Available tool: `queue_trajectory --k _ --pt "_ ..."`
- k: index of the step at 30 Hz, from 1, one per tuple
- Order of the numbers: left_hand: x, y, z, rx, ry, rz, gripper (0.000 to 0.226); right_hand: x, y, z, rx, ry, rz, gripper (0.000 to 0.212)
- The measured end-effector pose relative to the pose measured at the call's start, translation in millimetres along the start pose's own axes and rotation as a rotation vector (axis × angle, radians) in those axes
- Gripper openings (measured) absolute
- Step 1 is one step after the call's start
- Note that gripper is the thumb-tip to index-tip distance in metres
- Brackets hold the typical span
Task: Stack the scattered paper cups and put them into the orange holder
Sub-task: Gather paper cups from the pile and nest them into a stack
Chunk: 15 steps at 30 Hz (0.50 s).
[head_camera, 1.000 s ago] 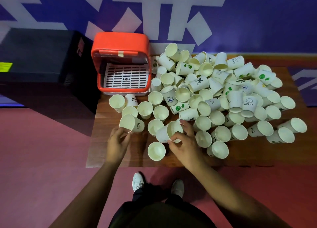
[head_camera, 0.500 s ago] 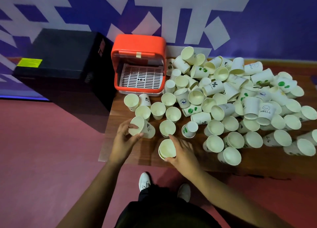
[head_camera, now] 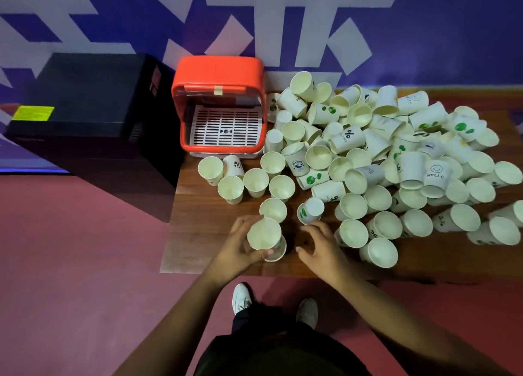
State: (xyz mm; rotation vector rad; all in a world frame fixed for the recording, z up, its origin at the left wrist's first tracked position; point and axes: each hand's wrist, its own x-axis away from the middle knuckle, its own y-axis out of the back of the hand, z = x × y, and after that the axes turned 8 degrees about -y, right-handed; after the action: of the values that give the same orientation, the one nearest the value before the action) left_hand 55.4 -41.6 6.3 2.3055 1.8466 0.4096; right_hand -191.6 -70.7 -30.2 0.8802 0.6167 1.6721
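Held cup (head_camera: 263, 234) upright — mouth up

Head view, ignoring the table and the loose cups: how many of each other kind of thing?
Orange holder: 1
Black box: 1
Hands: 2, left hand gripping a paper cup, right hand empty
White shoes: 2
Total: 6

Both bare forearms reach forward from the bottom of the view. The left hand (head_camera: 236, 247) curls its fingers and thumb around a paper cup (head_camera: 264, 234), mouth up. The right hand (head_camera: 321, 244) hovers just beside it, palm down, fingers loosely bent and empty.
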Motion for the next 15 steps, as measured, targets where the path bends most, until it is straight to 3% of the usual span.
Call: queue_trajectory --k 4,8,15 --pt "-10 -15 5 -0.108 -0.005 0.105 0.072 -20 21 -5 0.014 -0.149 -0.087 0.044" --pt "-19 -22 16 -0.261 -0.025 0.139 0.074 -41 24 2 0.047 -0.257 -0.108 0.056" --pt "-29 -29 36 -0.356 0.004 0.116 0.09 -72 9 5 0.195 -0.248 -0.076 0.058"
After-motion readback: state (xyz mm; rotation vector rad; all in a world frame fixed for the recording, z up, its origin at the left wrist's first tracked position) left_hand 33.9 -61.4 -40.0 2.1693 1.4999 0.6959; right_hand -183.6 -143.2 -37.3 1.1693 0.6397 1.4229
